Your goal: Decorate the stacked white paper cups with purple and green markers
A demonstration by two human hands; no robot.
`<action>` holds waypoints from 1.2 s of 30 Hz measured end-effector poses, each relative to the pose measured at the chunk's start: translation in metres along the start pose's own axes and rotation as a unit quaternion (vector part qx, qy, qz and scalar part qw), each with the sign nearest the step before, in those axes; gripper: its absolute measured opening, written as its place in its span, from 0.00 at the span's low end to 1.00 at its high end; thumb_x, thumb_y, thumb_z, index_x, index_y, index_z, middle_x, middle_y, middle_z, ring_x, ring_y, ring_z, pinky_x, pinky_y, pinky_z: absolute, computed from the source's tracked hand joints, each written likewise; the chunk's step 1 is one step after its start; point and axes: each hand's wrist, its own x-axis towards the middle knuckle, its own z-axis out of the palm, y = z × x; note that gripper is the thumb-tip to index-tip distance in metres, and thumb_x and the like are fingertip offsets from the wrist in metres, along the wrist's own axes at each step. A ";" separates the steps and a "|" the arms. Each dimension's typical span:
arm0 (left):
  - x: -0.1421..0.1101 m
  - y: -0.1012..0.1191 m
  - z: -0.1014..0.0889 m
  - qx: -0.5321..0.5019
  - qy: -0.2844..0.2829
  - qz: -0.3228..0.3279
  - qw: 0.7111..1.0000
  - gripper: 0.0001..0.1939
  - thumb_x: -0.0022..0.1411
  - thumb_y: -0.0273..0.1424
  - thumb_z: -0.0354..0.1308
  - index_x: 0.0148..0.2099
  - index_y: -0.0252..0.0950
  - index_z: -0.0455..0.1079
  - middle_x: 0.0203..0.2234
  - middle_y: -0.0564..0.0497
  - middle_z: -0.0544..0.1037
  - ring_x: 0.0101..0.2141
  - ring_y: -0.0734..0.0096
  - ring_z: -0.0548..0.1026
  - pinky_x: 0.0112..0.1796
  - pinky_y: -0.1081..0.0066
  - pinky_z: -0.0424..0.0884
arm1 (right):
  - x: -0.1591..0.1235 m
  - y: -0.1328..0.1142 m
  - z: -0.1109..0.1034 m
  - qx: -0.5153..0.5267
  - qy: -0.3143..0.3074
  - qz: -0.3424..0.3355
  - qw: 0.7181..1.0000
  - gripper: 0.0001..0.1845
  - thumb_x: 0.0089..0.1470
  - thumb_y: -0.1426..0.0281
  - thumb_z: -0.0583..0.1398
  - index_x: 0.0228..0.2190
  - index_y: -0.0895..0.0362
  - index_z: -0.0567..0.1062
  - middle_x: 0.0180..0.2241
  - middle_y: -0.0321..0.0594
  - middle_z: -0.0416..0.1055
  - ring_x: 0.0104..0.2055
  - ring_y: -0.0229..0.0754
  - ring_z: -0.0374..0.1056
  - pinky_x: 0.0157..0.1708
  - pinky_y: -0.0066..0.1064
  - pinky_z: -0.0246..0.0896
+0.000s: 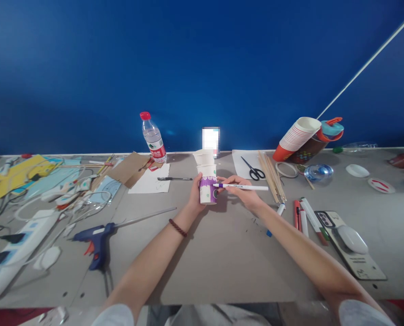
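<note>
A white paper cup point(206, 195) with purple colouring and scalloped marks near its rim is held up over the middle of the table. My left hand point(195, 194) wraps its left side, fingers partly hidden behind it. From the right, my right hand point(241, 192) grips a white marker point(247, 186), its purple tip at the coloured part of the cup. A dark round spot shows low on the cup's right side. Just behind stands another pale cup-like shape point(204, 157), partly hidden.
On the left lie a blue glue gun point(98, 240), a power strip point(25, 246) and tangled cables. A water bottle point(153, 140) stands at the back. To the right are scissors point(254, 171), wooden sticks point(271, 176), stacked cups point(297, 136), markers point(305, 215) and a phone point(353, 249).
</note>
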 end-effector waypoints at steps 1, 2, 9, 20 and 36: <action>0.000 0.000 0.001 -0.001 0.001 0.001 1.000 0.25 0.61 0.47 0.52 0.42 0.27 0.73 0.32 0.39 0.80 0.24 0.66 0.77 0.27 0.69 0.74 | 0.000 0.000 0.000 -0.001 -0.001 0.002 1.000 0.12 0.48 0.58 0.68 0.31 0.52 0.76 0.29 0.40 0.81 0.62 0.52 0.64 0.60 0.50 0.56; -0.001 0.000 0.002 -0.002 0.004 0.002 1.000 0.25 0.61 0.46 0.52 0.42 0.27 0.73 0.31 0.39 0.80 0.24 0.66 0.76 0.27 0.69 0.74 | 0.000 -0.001 0.001 -0.003 0.000 0.005 1.000 0.13 0.47 0.58 0.68 0.31 0.52 0.76 0.30 0.40 0.81 0.62 0.52 0.63 0.60 0.50 0.56; -0.001 0.001 0.005 0.006 0.037 0.003 0.999 0.23 0.61 0.45 0.53 0.41 0.27 0.72 0.30 0.41 0.80 0.22 0.68 0.75 0.24 0.70 0.72 | 0.000 -0.001 0.004 -0.017 0.015 0.025 0.999 0.14 0.45 0.58 0.69 0.30 0.53 0.76 0.30 0.42 0.81 0.62 0.53 0.63 0.59 0.51 0.57; -0.001 0.001 0.002 0.016 0.058 -0.013 0.998 0.25 0.59 0.49 0.53 0.37 0.29 0.72 0.23 0.43 0.77 0.21 0.64 0.75 0.23 0.68 0.71 | -0.001 -0.002 0.000 -0.018 -0.044 0.019 0.999 0.09 0.47 0.62 0.68 0.28 0.53 0.77 0.28 0.42 0.81 0.67 0.51 0.54 0.60 0.53 0.55; 0.001 0.001 -0.003 -0.002 0.090 -0.008 0.996 0.25 0.59 0.49 0.53 0.39 0.30 0.72 0.24 0.45 0.77 0.23 0.64 0.75 0.24 0.67 0.72 | -0.002 -0.007 0.000 -0.015 -0.132 0.016 0.991 0.07 0.47 0.63 0.68 0.27 0.53 0.79 0.28 0.43 0.81 0.70 0.48 0.45 0.66 0.52 0.46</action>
